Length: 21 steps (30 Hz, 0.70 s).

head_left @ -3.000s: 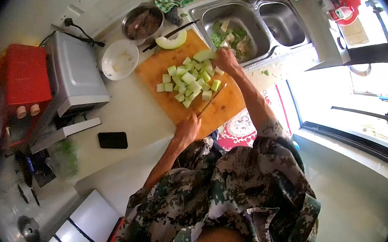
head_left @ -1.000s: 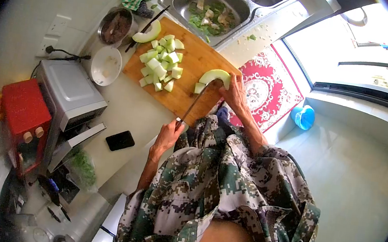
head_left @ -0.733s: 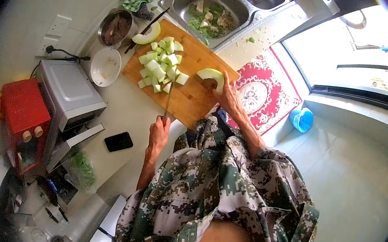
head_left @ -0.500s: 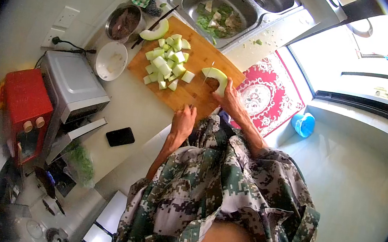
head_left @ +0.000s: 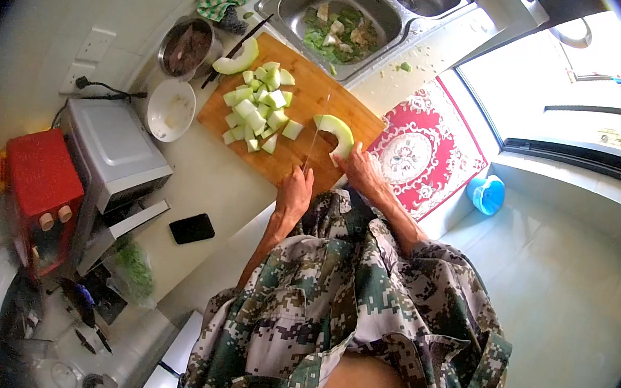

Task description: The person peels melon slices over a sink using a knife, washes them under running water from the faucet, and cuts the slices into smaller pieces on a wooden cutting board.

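Note:
My left hand (head_left: pixel 295 191) is closed round the handle of a knife (head_left: pixel 313 142), whose thin blade, seen nearly edge-on, stands beside the left end of a curved pale-green melon slice (head_left: pixel 340 131). With its fingertips my right hand (head_left: pixel 364 169) holds the lower right end of that slice against the wooden cutting board (head_left: pixel 301 76). To the left of the knife lies a heap of cut melon chunks (head_left: pixel 256 109), with one piece (head_left: pixel 292 130) at its right edge. Another curved slice (head_left: pixel 239 58) rests at the board's upper left corner.
Behind the board is a sink (head_left: pixel 289 11) with green scraps. At left are a metal bowl (head_left: pixel 214 49) of dark food, a white bowl (head_left: pixel 171 111), a microwave (head_left: pixel 112 137), a red appliance (head_left: pixel 37 182) and a black phone (head_left: pixel 191 229). A blue bucket (head_left: pixel 486 194) stands right.
The knife blade has shifted left, from over the slice to beside its left end. My right hand's grip on the slice has changed slightly. The whole view has shifted a little.

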Available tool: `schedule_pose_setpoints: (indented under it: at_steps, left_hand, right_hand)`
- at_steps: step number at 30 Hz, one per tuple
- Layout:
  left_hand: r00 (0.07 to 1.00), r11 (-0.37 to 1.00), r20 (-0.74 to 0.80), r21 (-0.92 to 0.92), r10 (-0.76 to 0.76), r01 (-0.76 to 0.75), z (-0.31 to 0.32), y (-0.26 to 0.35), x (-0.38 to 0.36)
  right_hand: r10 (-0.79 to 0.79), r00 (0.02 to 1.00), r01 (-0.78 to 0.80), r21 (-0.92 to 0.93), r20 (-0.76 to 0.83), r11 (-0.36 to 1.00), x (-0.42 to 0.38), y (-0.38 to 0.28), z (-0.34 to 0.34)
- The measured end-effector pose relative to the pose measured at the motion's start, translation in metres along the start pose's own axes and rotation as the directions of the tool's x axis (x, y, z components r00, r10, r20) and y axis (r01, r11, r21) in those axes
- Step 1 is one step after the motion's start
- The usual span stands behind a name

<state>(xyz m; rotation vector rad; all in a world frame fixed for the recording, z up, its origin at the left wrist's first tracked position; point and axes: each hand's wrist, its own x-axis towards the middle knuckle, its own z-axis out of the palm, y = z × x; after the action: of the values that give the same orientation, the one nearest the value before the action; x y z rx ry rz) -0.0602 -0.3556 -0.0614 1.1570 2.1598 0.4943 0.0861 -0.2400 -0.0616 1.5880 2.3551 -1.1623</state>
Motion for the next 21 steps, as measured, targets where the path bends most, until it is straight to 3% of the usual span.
schedule_pose_setpoints:
  at_steps: [3,5,8,13,17,21]
  left_hand:
    - [1.0,1.0,0.0,0.002,-0.015,0.015,-0.001,0.004,-0.006]
    - [0.999,0.999,0.001,0.009,-0.036,0.036,-0.004,0.009,-0.008]
    - [0.997,0.997,-0.02,0.027,0.077,-0.076,0.007,0.005,-0.001]
    - [0.999,0.999,0.007,0.005,0.047,-0.047,0.012,0.005,0.014]
    - [1.0,0.997,-0.015,-0.07,0.011,-0.012,0.001,0.005,-0.007]
    - [0.998,1.0,0.064,-0.005,-0.006,0.006,-0.005,0.01,-0.012]
  right_hand:
    - [-0.1,0.992,0.103,0.032,-0.083,0.994,0.003,0.007,0.003]
    - [-0.08,0.995,0.083,0.05,-0.06,0.995,0.005,0.008,0.002]
    - [-0.08,0.996,0.082,0.071,-0.036,0.994,0.008,0.011,0.001]
    - [-0.075,0.997,0.075,0.029,-0.013,0.997,0.009,0.013,0.003]
    - [-0.058,0.998,0.062,0.109,-0.039,0.992,0.012,0.019,0.011]
    - [-0.023,1.0,0.025,0.082,-0.021,0.996,0.01,0.012,0.007]
